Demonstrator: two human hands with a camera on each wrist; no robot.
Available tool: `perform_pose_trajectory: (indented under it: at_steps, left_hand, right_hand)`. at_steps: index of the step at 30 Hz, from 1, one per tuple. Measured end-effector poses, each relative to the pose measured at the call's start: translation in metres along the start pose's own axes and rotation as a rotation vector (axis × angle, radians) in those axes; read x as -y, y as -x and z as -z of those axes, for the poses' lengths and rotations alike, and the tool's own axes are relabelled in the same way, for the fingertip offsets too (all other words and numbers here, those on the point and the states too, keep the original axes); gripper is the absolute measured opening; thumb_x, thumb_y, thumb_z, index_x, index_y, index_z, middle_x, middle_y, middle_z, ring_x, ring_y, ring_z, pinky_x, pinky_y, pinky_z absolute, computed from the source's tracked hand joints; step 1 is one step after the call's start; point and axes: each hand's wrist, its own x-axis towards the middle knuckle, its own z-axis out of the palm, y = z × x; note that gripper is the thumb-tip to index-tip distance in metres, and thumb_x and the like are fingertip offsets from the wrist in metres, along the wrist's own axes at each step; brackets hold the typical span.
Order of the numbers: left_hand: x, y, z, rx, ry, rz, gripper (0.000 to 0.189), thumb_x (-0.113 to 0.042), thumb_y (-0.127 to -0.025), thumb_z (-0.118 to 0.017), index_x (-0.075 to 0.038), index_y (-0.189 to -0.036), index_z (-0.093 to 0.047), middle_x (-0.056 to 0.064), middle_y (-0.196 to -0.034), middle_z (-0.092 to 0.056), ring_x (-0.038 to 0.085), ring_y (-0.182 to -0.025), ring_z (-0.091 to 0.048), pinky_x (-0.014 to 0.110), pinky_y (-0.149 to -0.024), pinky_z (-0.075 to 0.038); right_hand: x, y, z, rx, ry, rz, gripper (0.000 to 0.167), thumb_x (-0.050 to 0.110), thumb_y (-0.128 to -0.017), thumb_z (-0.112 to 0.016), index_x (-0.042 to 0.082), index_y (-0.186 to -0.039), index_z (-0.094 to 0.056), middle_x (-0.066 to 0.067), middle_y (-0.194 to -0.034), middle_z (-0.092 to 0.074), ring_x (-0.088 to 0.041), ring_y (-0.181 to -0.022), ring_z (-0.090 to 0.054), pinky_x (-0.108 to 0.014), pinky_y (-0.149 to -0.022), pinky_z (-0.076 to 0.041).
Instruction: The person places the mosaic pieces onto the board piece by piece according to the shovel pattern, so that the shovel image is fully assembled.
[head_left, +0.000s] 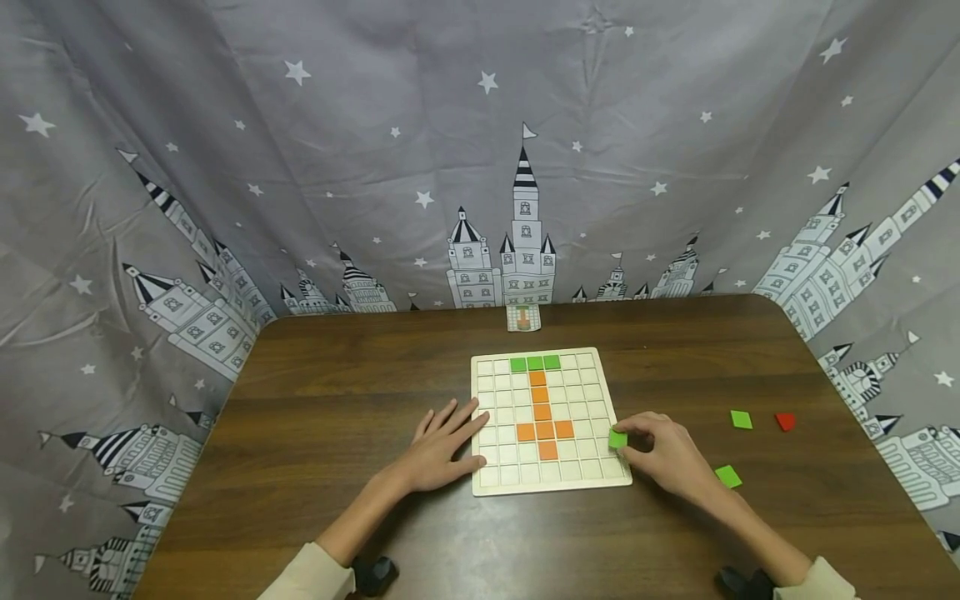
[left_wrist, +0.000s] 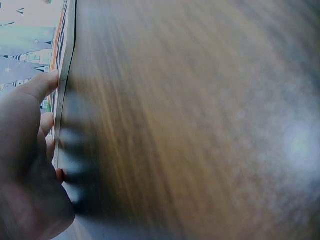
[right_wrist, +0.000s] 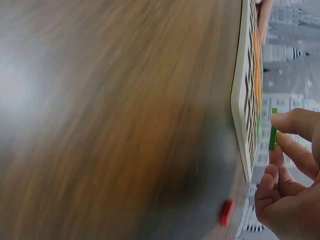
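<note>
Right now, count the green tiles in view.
6 green tiles: three side by side in the far row of the board, one pinched in the right hand, two on the table right of the board. That hand could hide others.

Tabletop (head_left: 337,383): smooth wood-grain finish, semi-gloss, reflecting a bright patch at the near side. Grid board (head_left: 577,414): smooth, wood-like, matt. Green square tiles (head_left: 617,439): smooth, opaque, uniform finish. Curtain (head_left: 420,108), far side: matt printed cloth, lightly creased.

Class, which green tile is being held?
The green tile pinched by the right hand, at the right edge of the board; two others lie on the table, three sit in the board's top row.
</note>
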Motion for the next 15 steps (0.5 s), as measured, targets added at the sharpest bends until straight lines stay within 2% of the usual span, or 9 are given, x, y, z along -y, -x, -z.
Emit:
perform_pose_trajectory:
  at_steps: [4, 9, 15]
  left_hand:
    - [0.000, 0.000, 0.000, -0.002, 0.000, -0.003, 0.069, -0.049, -0.100, -0.054, -0.021, -0.159, -0.032, 0.005, -0.165, -0.017, 0.035, -0.151, -0.008, 0.064, -0.113, -0.003]
    - [0.000, 0.001, 0.001, -0.001, -0.004, -0.004, 0.069, -0.050, -0.100, -0.053, -0.022, -0.159, -0.032, 0.004, -0.166, -0.017, 0.036, -0.151, -0.008, 0.064, -0.113, -0.004]
    - [0.000, 0.001, 0.001, 0.001, 0.000, -0.004, 0.069, -0.050, -0.100, -0.053, -0.022, -0.159, -0.031, 0.004, -0.166, -0.017, 0.035, -0.151, -0.008, 0.064, -0.113, -0.003]
  right_hand:
    - [0.008, -0.007, -0.014, 0.023, -0.037, 0.039, 0.025, 0.002, -0.079, -0.081, 0.009, -0.103, -0.077, 0.001, -0.101, -0.069, -0.018, -0.088, -0.059, -0.033, -0.074, -0.049]
    - [0.014, -0.014, -0.031, 0.063, -0.060, 0.069, 0.025, 0.002, -0.078, -0.080, 0.009, -0.102, -0.077, 0.000, -0.104, -0.071, -0.025, -0.102, -0.063, -0.045, -0.088, -0.049]
    - [0.018, -0.019, -0.041, 0.099, -0.063, 0.088, 0.023, 0.001, -0.077, -0.077, 0.007, -0.100, -0.077, 0.000, -0.101, -0.071, -0.023, -0.100, -0.063, -0.043, -0.088, -0.049]
